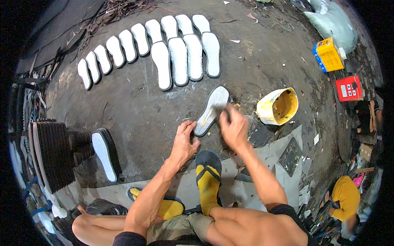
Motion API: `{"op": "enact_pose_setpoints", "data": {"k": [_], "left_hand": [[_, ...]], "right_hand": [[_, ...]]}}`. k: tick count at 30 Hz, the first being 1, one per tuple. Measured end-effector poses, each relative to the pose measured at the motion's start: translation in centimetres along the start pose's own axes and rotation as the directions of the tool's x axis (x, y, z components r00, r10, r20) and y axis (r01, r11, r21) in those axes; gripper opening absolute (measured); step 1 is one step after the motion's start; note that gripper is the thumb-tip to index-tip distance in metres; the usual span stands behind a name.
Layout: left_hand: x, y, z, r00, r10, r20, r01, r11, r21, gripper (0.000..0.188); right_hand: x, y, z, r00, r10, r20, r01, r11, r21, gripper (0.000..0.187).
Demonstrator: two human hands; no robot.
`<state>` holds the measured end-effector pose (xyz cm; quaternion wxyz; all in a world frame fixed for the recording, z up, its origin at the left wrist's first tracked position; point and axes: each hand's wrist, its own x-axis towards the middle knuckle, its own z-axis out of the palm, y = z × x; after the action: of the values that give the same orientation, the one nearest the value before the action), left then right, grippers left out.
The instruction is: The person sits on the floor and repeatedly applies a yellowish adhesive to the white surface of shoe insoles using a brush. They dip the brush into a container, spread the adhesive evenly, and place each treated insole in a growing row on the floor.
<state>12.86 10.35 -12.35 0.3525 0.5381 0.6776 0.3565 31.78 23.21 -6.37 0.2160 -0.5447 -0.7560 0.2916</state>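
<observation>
Fourteen shoe soles (pixel 178 61) lie in two rows on the dark ground (pixel 127 98), their faces bright white, and by that look I judge them already coated. One more sole (pixel 219 96), set apart on the ground nearer the person, seems partway through: greyish, with a yellowish smear toward its near end. The left hand (pixel 185 139) is loosely spread, its fingertips at that end; the right hand (pixel 234 127) is closed around a blurred tool (pixel 218 110) (perhaps a brush, too smeared to tell). Apparently left to do are the long, dark, ridged stack (pixel 53 156) and the shorter stack (pixel 104 156) with a pale, speckled top face. The cream bucket (pixel 267 110) is tapered, its inside stained ochre.
</observation>
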Motion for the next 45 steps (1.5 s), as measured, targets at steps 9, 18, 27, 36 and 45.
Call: {"op": "enact_pose_setpoints", "data": {"k": [9, 18, 27, 36, 45], "left_hand": [[-0.5, 0.5, 1.9, 0.997, 0.005, -0.079, 0.004, 0.994, 0.108, 0.063], [-0.8, -0.3, 1.3, 0.992, 0.02, -0.123, -0.016, 0.999, 0.037, 0.052], [-1.7, -1.4, -2.8, 0.784, -0.319, -0.532, 0.221, 0.945, -0.242, 0.043], [1.2, 1.5, 2.6, 0.998, 0.021, -0.052, -0.012, 0.984, 0.175, 0.096], [10.2, -3.9, -8.9, 0.745, 0.085, -0.662, 0.055, 0.981, 0.188, 0.087]], "right_hand": [[9.8, 1.3, 2.2, 0.733, -0.388, 0.559, 0.607, 0.744, -0.279, 0.036], [6.1, 3.3, 2.3, 0.954, -0.259, 0.149, 0.295, 0.896, -0.332, 0.033], [-4.8, -4.8, 6.0, 0.975, -0.176, 0.136, 0.168, 0.983, 0.069, 0.026], [0.9, 3.6, -13.8, 0.853, -0.01, -0.522, -0.044, 0.995, -0.09, 0.038], [-7.5, 2.7, -17.1, 0.974, 0.116, -0.194, -0.202, 0.831, -0.518, 0.039]]}}
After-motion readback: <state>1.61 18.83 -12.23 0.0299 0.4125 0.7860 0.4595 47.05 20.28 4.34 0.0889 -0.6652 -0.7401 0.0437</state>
